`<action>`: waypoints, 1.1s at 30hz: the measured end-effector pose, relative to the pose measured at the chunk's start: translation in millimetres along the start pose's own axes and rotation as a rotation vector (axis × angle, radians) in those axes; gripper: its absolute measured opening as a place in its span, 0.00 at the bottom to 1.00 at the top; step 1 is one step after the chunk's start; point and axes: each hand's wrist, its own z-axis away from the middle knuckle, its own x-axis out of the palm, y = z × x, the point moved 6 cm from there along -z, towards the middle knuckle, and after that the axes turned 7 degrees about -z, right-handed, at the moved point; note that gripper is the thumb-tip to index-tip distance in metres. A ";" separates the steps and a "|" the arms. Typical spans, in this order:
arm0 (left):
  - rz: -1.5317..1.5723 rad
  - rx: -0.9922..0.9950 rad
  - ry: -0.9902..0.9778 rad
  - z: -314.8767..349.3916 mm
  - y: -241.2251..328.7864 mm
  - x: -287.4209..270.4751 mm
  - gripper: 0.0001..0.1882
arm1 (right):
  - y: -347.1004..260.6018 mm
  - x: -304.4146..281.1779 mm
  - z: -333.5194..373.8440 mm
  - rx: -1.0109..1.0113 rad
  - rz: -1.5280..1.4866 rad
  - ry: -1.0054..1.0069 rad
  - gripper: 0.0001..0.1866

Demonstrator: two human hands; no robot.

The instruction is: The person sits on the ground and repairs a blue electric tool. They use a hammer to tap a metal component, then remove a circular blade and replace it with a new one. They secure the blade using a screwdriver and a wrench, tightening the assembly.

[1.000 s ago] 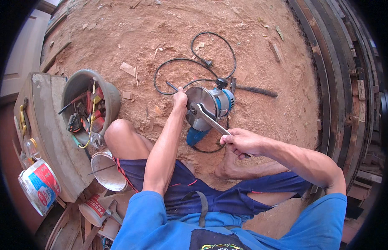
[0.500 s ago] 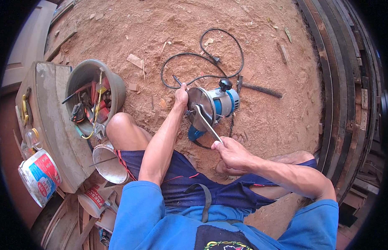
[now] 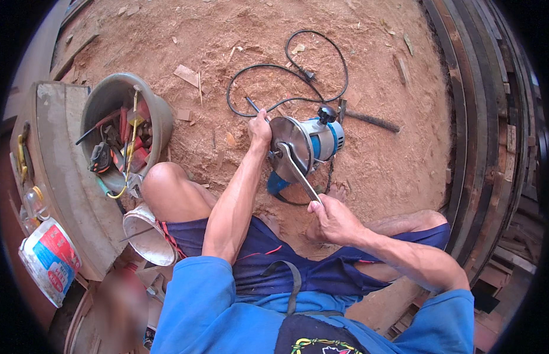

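Observation:
A blue and grey router (image 3: 324,138) lies on its side on the sawdust-strewn ground, its round metal base plate (image 3: 290,131) facing me and a black knob on top. My right hand (image 3: 336,221) is closed around the handle of a wrench (image 3: 302,176), whose head sits at the middle of the base plate, over the spindle. At the plate's left edge, my left hand (image 3: 261,131) is closed on a slim dark rod (image 3: 252,105); its end sticks out above the fist, and the rest is hidden.
The router's black cord (image 3: 228,94) loops on the ground beyond. A hammer (image 3: 371,121) lies right of the router. On my left stand a grey tub (image 3: 162,118) of tools, a white bucket (image 3: 150,245) and a printed pail (image 3: 56,259). Stacked planks (image 3: 484,118) line the right side.
The wrench handle and my right hand have shifted slightly down and right. The router has turned a little, its base plate facing me more. Both hands keep their grips.

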 end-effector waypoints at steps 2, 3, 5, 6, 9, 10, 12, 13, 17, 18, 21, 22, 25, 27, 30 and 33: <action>-0.011 0.018 0.034 2.7 0.2 -1.8 0.26 | 3.7 8.1 -0.1 0.013 -0.027 0.024 0.18; -0.003 0.045 0.050 0.7 0.0 -1.2 0.26 | 3.7 14.2 -1.7 -0.002 -0.042 0.050 0.17; 0.012 0.076 0.053 -4.0 -5.7 1.6 0.26 | 8.6 22.5 -1.4 -0.001 -0.055 0.072 0.17; -0.010 0.048 0.014 -7.9 -10.0 3.8 0.26 | 9.8 22.8 -1.2 -0.042 -0.067 0.089 0.16; 0.028 -0.061 -0.177 -15.0 -5.7 2.9 0.28 | 15.3 19.7 -1.8 -0.106 -0.072 0.113 0.16; -0.039 -0.127 -0.270 -14.0 1.0 -5.2 0.29 | 17.9 17.4 -2.9 -0.102 -0.067 0.105 0.17; -0.556 0.242 0.083 3.6 50.1 -56.1 0.27 | 18.5 15.2 -3.4 -0.117 -0.072 0.112 0.17; -0.504 0.447 0.186 32.7 75.9 -58.7 0.26 | 16.4 14.3 -3.5 -0.140 -0.081 0.126 0.17; -0.512 1.005 0.075 152.4 151.1 -14.7 0.25 | 18.9 16.1 -3.6 -0.017 -0.132 0.098 0.18; -0.763 1.042 -0.119 158.9 160.9 9.0 0.28 | 18.5 14.7 -4.3 -0.007 -0.124 0.103 0.19; -0.984 1.232 -0.545 149.1 173.3 29.1 0.26 | 25.3 14.6 -4.6 0.087 -0.142 0.061 0.20; -1.005 1.219 -0.719 139.2 169.2 30.0 0.25 | 27.0 16.7 -5.1 0.107 -0.196 0.035 0.21; -0.861 1.534 -0.827 134.7 165.3 30.7 0.21 | 30.1 24.2 -7.2 0.159 -0.294 -0.004 0.25; -0.728 1.744 -0.824 138.1 164.7 31.4 0.20 | 24.2 23.3 -8.1 0.077 -0.225 0.023 0.26; -0.720 1.718 -0.909 131.3 161.4 39.0 0.20 | 17.7 17.8 -7.1 -0.003 -0.133 0.070 0.26; -0.623 1.649 -0.834 125.4 160.1 39.4 0.18 | 21.1 16.1 -6.8 0.008 -0.110 0.059 0.27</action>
